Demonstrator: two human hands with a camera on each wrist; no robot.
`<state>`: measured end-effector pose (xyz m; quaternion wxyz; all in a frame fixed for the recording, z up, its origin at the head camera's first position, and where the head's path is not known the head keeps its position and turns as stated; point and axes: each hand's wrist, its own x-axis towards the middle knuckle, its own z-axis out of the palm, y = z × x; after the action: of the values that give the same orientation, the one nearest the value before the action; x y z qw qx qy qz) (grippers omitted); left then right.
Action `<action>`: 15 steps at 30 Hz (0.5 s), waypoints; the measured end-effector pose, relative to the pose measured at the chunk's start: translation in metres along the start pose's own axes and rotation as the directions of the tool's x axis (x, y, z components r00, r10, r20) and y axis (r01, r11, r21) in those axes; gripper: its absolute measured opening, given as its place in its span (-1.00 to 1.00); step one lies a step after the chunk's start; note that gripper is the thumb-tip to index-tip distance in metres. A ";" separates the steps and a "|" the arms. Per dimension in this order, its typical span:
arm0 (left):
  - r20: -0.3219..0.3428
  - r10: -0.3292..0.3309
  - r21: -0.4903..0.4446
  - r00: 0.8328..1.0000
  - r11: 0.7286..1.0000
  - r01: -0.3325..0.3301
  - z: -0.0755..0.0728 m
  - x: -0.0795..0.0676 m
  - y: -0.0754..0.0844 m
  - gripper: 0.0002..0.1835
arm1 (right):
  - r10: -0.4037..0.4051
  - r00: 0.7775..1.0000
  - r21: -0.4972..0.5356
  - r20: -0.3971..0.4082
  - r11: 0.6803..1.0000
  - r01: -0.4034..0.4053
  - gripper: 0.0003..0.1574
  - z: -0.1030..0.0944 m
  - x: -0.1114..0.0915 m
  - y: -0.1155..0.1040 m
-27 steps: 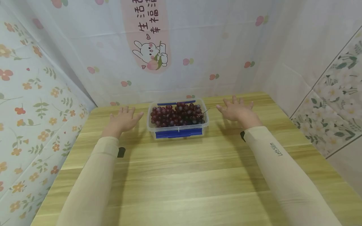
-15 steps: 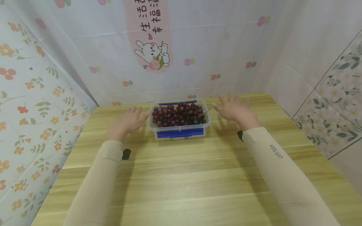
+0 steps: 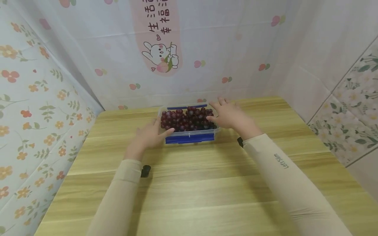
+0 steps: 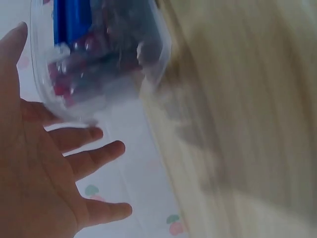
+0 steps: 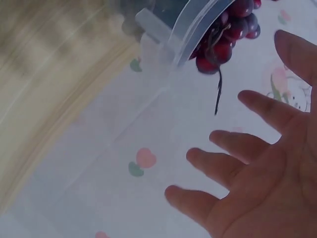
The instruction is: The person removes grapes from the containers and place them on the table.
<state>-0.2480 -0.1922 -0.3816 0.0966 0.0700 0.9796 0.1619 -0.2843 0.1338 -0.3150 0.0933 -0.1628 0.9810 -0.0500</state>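
Head view: near the far edge of the wooden bench (image 3: 189,183), a clear plastic box (image 3: 195,132), uncovered, heaped with dark red grapes (image 3: 182,121). At its left end, left hand (image 3: 148,136), fingers spread, thumb slanting over the front rim; at the other end, right hand (image 3: 229,116), equally wide, thumb across the outermost grapes. Nothing gripped by either; contact uncertain. Main worry, in judgement: fruit piled about rim-high and apt to roll out on a tilt, likeliest cause being one end raised ahead of the other. Possible bruising too, from a thumb pressed on fruit instead of plastic.

Left wrist view: blurred. Broad palm, straight fingers well apart, one partly behind the box's corner (touch impossible to tell). Translucent wall, rounded corners, smooth blue latch (image 4: 73,22).

Right wrist view: fingers splayed, gap showing before the grapes. Thin dry stem (image 5: 219,91) poking past the rim, perhaps easily snagged by a finger. Skins round, glossy, faintly clouded. Behind, creased white cloth (image 5: 94,168) printed with fruit.
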 end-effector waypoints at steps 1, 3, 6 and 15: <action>0.000 -0.007 -0.004 1.000 1.000 0.007 0.002 -0.001 0.003 0.26 | -0.011 1.000 -0.005 0.000 1.000 0.011 -0.01 0.000 0.000 -0.002; -0.005 -0.025 0.001 1.000 1.000 0.025 0.006 -0.002 0.009 0.29 | -0.028 1.000 -0.012 0.008 1.000 0.028 -0.01 0.002 0.002 -0.005; -0.030 -0.052 0.008 0.998 0.999 0.052 0.008 -0.002 0.018 0.34 | -0.049 0.999 -0.030 0.015 0.998 0.050 -0.03 0.005 0.005 -0.011; -0.054 -0.090 -0.046 0.994 0.995 0.087 0.015 -0.001 0.025 0.41 | -0.196 0.979 -0.054 0.058 0.979 0.199 -0.08 0.021 0.020 -0.027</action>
<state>-0.2412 -0.1643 -0.3872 0.0775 0.0198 0.9803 0.1806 -0.2905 0.1008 -0.3351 0.1089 -0.2632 0.9582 -0.0257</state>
